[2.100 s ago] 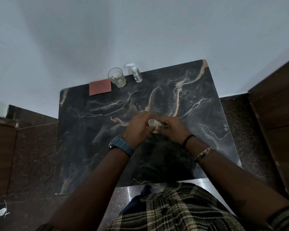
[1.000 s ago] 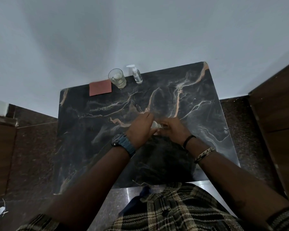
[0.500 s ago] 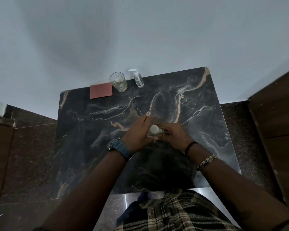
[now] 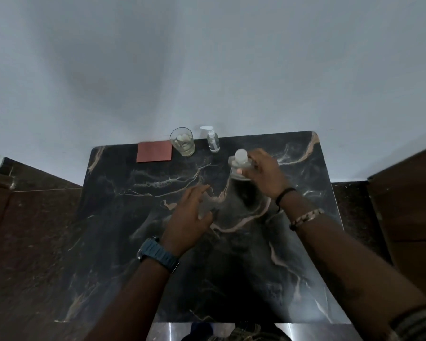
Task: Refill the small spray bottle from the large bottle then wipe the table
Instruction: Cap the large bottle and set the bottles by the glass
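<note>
The right hand [image 4: 261, 173] is grasping the large bottle [image 4: 240, 167] near the table's [image 4: 123, 242] far edge; the left hand [image 4: 191, 215] is hovering released.

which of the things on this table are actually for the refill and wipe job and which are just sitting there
For the job:
- large bottle, capped, gripped by the right hand
- small spray bottle, upright at the far edge
- red cloth, flat at the far edge, probably for wiping
- left hand, open over the table, holding nothing

Just lying about:
- drinking glass between cloth and spray bottle
</note>
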